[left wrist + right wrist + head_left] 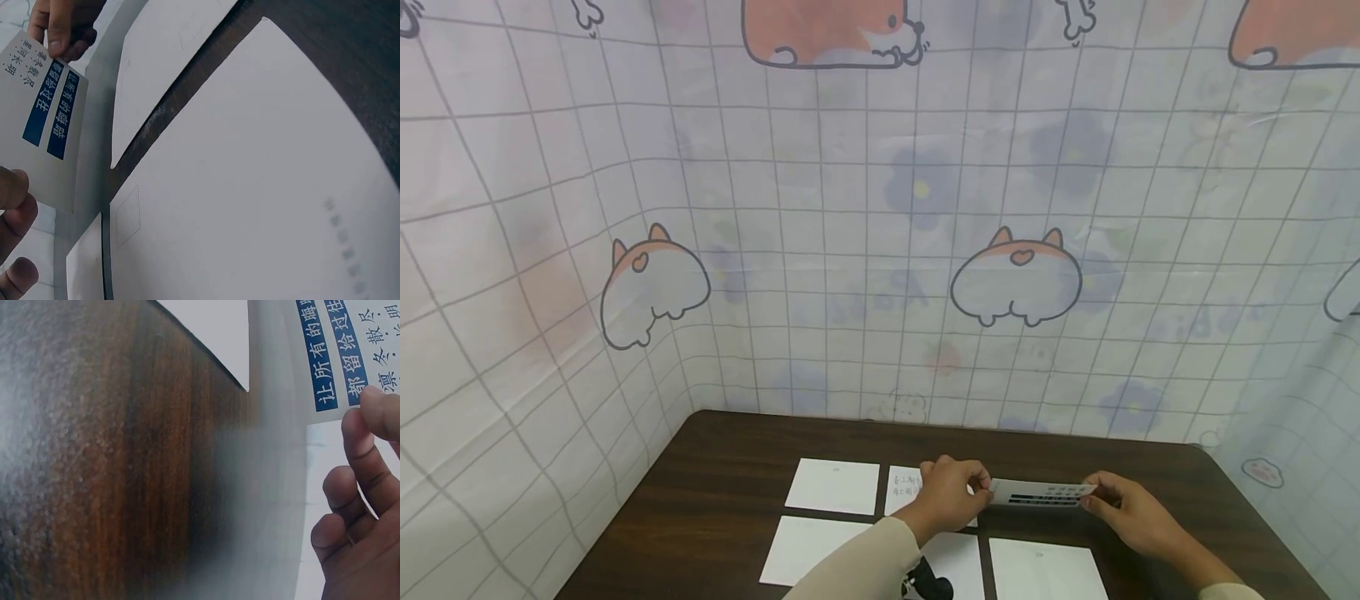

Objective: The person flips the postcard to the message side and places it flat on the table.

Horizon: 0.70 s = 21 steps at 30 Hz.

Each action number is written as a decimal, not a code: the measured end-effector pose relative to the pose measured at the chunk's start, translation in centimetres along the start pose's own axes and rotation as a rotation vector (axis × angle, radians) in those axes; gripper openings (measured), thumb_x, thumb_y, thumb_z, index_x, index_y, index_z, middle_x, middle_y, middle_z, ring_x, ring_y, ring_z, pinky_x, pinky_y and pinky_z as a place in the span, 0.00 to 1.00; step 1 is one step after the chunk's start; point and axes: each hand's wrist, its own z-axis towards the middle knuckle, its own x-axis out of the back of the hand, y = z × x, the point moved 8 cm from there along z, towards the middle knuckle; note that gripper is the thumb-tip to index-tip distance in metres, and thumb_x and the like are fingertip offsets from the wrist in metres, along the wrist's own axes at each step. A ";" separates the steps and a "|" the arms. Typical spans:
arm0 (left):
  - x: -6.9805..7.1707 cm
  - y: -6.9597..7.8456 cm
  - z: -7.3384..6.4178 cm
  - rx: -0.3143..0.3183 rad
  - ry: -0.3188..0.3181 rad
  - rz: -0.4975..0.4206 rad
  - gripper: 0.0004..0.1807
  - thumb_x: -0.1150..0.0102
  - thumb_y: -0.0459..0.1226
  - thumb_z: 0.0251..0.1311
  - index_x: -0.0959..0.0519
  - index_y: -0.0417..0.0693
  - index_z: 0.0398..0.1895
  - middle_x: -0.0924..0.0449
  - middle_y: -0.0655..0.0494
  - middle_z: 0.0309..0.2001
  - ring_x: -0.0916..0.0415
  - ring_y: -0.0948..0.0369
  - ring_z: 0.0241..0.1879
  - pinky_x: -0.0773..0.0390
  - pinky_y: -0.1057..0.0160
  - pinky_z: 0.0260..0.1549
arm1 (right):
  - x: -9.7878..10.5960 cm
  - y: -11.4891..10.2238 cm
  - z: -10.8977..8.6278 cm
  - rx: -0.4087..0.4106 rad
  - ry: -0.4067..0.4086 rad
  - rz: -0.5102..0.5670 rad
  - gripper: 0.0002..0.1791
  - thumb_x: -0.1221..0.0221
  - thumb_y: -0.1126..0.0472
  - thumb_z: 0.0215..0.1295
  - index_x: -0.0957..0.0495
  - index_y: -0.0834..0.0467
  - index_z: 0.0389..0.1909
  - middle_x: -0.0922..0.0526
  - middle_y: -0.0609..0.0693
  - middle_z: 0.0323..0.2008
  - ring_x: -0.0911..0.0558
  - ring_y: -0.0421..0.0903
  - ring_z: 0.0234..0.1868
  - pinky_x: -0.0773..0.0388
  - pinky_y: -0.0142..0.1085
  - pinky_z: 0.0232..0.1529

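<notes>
A white postcard [1037, 492] with printed Chinese characters and two dark blue bands is held up above the table between both hands. My left hand [951, 493] pinches its left end between thumb and fingers. At the opposite end, my right hand [1131, 510] grips the edge near the print. The left wrist view shows the printed face of the postcard [40, 106], with the right hand [65, 28] at its far end. In the right wrist view, thumb and forefinger of the right hand [369, 531] meet on its corner, while the other fingers are bent beside it.
White cards lie in rows on the dark wooden table [700, 500]. A card with handwriting [902, 481] is partly covered by the left hand. Others include a back-left card [832, 487], a front-left card [812, 550] and a front-right card [1047, 571]. A patterned curtain [865, 250] surrounds the table.
</notes>
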 end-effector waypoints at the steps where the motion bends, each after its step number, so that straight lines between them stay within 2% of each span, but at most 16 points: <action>1: 0.0 0.0 0.0 -0.001 0.003 0.001 0.08 0.34 0.40 0.65 0.21 0.62 0.29 0.24 0.80 0.27 0.35 0.70 0.41 0.46 0.54 0.45 | 0.0 0.0 0.0 0.001 0.003 -0.001 0.13 0.37 0.51 0.72 0.22 0.54 0.48 0.18 0.49 0.40 0.21 0.47 0.41 0.24 0.40 0.34; 8: 0.1 0.1 -0.1 -0.013 0.026 0.016 0.08 0.32 0.40 0.62 0.20 0.63 0.27 0.24 0.81 0.26 0.36 0.71 0.38 0.46 0.55 0.44 | 0.0 0.2 -0.3 -0.008 0.006 -0.002 0.10 0.36 0.53 0.71 0.20 0.54 0.45 0.17 0.47 0.43 0.21 0.46 0.41 0.24 0.39 0.36; 16: 0.1 0.0 -0.2 -0.011 0.019 0.026 0.06 0.30 0.38 0.59 0.16 0.62 0.28 0.21 0.81 0.28 0.33 0.70 0.43 0.45 0.54 0.46 | 0.0 0.5 -0.4 -0.006 0.026 -0.004 0.09 0.33 0.64 0.65 0.18 0.55 0.45 0.16 0.46 0.44 0.19 0.45 0.43 0.21 0.36 0.40; 21: 0.1 0.0 -0.2 -0.001 0.013 0.018 0.06 0.31 0.37 0.59 0.15 0.62 0.28 0.20 0.80 0.28 0.32 0.69 0.46 0.44 0.53 0.46 | 0.0 0.4 -0.4 0.027 0.021 0.029 0.08 0.34 0.66 0.67 0.18 0.57 0.45 0.16 0.48 0.43 0.20 0.41 0.38 0.22 0.35 0.36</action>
